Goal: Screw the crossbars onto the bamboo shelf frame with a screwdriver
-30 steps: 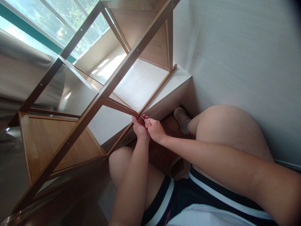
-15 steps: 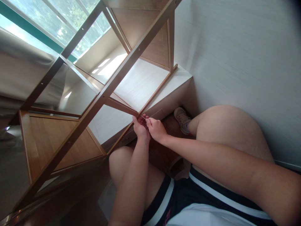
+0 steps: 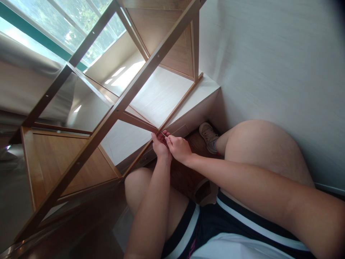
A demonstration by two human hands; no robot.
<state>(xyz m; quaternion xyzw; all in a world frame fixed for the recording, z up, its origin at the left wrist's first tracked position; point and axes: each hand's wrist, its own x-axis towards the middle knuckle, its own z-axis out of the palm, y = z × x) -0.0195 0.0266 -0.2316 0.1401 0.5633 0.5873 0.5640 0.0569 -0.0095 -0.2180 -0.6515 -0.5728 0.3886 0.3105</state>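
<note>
Right hand [image 3: 179, 148] pinching one thin greyish rod [image 3: 163, 134]; left hand [image 3: 161, 147] half-curled beside one brown wooden frame [image 3: 137, 84], grip unclear.

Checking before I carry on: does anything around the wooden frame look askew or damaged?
No obvious damage stands out. The wooden frame runs diagonally, but the window slants too, so camera tilt likely explains it. The left hand partly hides the rail.

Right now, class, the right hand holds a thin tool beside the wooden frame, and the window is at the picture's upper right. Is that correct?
Not quite: the head view shows the window at the upper left. The rest stands: the right hand holds a thin tool beside the wooden frame.
</note>
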